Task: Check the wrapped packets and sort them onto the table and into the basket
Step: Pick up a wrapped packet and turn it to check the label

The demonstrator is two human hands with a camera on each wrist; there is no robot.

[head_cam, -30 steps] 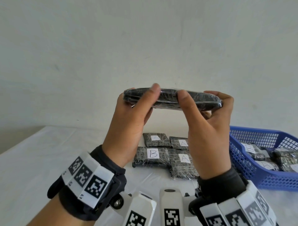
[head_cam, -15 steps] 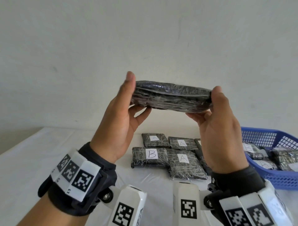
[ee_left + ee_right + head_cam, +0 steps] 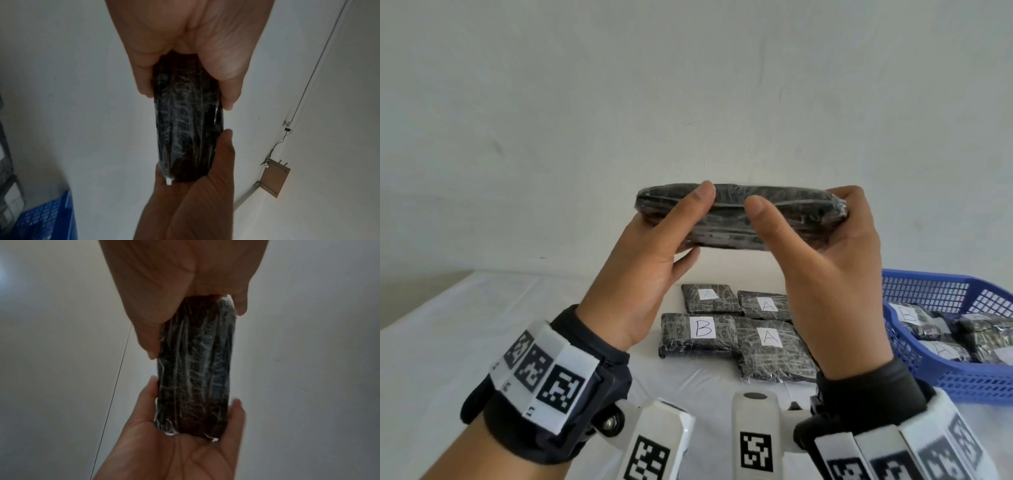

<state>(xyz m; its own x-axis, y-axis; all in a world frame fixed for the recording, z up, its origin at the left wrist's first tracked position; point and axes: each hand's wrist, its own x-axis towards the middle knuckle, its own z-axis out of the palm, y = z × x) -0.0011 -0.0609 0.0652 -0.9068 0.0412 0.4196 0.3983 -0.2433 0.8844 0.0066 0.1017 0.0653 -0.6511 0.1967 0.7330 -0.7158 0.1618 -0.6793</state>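
**A packet held up in two hands**

A dark wrapped packet (image 3: 739, 216) is held up in the air, above the table (image 3: 448, 342) and in front of the wall (image 3: 688, 85). It is seen edge-on and lies flat from left to right.

The packet's left end is gripped by the left hand (image 3: 643, 270), with the thumb on the near side and the fingers behind. Its right end is gripped by the right hand (image 3: 835, 284) in the same way.

On the table, under the hands, four more packets are laid close together. One is marked B (image 3: 700, 334) on the near left. Three are marked A (image 3: 770, 346).

A blue basket (image 3: 928, 291) is set on the right. More packets are piled inside it, one marked B (image 3: 909, 317).
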